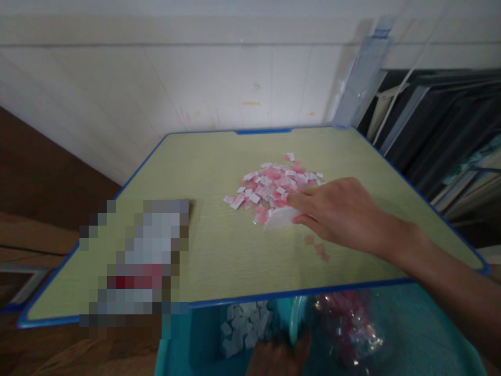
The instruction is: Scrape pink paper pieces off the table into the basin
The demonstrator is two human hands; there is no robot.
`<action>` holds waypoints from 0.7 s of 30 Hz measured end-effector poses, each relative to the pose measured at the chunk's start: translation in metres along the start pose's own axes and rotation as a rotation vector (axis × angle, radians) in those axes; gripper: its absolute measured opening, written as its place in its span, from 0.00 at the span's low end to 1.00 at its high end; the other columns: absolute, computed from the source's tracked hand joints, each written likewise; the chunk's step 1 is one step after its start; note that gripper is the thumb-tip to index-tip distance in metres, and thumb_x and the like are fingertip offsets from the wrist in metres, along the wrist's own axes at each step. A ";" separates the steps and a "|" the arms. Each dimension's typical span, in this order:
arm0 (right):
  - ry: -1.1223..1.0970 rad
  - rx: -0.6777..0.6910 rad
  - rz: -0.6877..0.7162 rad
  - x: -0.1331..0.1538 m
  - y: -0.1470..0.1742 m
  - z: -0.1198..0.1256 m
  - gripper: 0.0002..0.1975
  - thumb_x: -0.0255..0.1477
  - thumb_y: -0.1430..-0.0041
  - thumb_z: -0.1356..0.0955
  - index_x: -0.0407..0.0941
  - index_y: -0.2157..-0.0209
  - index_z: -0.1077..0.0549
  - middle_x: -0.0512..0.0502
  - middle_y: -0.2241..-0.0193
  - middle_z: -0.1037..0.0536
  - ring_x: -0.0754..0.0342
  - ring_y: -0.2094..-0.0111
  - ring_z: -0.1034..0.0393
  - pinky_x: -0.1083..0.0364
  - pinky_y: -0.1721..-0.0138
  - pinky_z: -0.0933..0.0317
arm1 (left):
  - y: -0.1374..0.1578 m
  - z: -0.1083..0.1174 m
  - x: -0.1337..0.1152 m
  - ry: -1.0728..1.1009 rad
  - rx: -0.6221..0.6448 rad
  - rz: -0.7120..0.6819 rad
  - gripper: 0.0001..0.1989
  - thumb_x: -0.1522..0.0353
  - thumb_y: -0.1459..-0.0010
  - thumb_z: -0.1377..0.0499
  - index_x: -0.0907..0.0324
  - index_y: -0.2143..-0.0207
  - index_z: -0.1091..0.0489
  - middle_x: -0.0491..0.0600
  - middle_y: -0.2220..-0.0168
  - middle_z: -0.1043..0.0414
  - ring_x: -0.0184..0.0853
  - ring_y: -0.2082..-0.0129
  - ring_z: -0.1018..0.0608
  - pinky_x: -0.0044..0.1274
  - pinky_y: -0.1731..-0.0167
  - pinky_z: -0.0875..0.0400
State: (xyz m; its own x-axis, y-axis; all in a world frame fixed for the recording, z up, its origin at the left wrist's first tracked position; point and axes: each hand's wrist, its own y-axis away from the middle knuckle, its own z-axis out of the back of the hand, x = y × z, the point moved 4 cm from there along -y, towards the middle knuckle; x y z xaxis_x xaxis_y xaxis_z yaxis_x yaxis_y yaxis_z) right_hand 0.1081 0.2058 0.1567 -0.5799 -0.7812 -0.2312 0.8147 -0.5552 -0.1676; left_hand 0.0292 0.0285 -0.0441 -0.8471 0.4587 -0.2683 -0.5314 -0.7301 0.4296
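My right hand (338,211) reaches in from the right over the table, its fingers and thumb closed on a thin, translucent white card (279,218). The card lies low against the front edge of a loose pile of small pink and white square pieces (274,184). A few pink squares (319,247) lie apart, below my right hand. My left hand (277,357) is low at the bottom edge, dark and blurred, beside a curved turquoise rim (296,319). Its fingers are partly cut off, so I cannot make out whether it grips anything.
The yellow-green tabletop (211,261) has a blue edge. A blurred-out object (144,250) lies at its left. Below the front edge, a turquoise tub (203,334) holds white pieces (246,326) and shiny pinkish plastic (350,324). A clear container (362,78) stands at the back right.
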 end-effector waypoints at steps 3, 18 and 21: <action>-0.034 -0.015 0.088 -0.004 -0.002 -0.001 0.04 0.29 0.39 0.36 0.45 0.68 0.31 0.50 0.74 0.24 0.59 0.76 0.37 0.54 0.77 0.65 | 0.001 0.004 0.000 0.018 0.002 -0.006 0.30 0.79 0.46 0.49 0.56 0.40 0.44 0.55 0.69 0.25 0.41 0.73 0.22 0.26 0.75 0.27; -0.052 -0.064 0.336 -0.011 0.025 -0.003 0.12 0.28 0.35 0.42 0.47 0.69 0.31 0.53 0.79 0.31 0.59 0.79 0.46 0.53 0.76 0.61 | 0.001 0.024 -0.003 0.099 0.150 0.049 0.37 0.81 0.55 0.47 0.59 0.40 0.43 0.58 0.66 0.25 0.43 0.68 0.22 0.30 0.71 0.27; -0.098 -0.072 0.364 -0.014 0.035 -0.004 0.13 0.28 0.35 0.43 0.46 0.70 0.31 0.52 0.78 0.31 0.58 0.77 0.46 0.52 0.75 0.59 | 0.002 0.023 -0.003 0.100 0.145 0.051 0.38 0.81 0.56 0.47 0.58 0.40 0.43 0.58 0.64 0.25 0.43 0.67 0.22 0.29 0.70 0.27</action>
State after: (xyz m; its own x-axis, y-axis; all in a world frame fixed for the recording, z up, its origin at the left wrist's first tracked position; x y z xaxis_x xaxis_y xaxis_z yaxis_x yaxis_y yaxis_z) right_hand 0.1444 0.1985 0.1507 -0.2471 -0.9489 -0.1961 0.9630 -0.2180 -0.1587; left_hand 0.0311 0.0376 -0.0224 -0.8728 0.3652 -0.3239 -0.4880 -0.6672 0.5628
